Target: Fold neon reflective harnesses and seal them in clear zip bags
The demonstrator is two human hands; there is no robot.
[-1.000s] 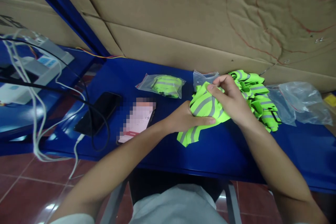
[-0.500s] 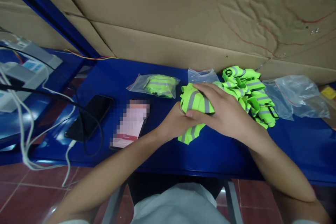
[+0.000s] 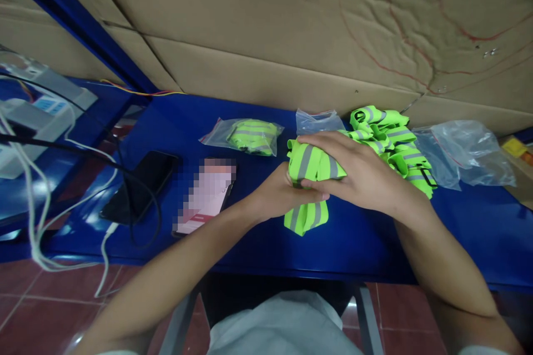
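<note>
Both my hands are closed around a bundled neon-yellow reflective strap (image 3: 310, 162) with grey stripes, held just above the blue table. My left hand (image 3: 277, 194) grips it from the left and below, its thumb across the lower front. Over the top and right side lies my right hand (image 3: 358, 169), thumb pressed at the front. A folded length of the strap hangs below my hands. Beyond my right hand is a heap of the same straps (image 3: 402, 141), with black buckles showing. To the left, a clear zip bag (image 3: 254, 136) holds one rolled strap.
Clear plastic bags (image 3: 470, 152) lie at the right, and another bag (image 3: 318, 121) sits behind my hands. A lit phone (image 3: 206, 197) and a dark phone (image 3: 141, 186) with cables lie left. Cardboard (image 3: 250, 33) walls the table's (image 3: 353, 255) back. Power strips (image 3: 45, 105) stand far left.
The hanging length of strap has shifted slightly right and looks fuller. My left thumb reaches further right across the bundle. Both hands stay on it.
</note>
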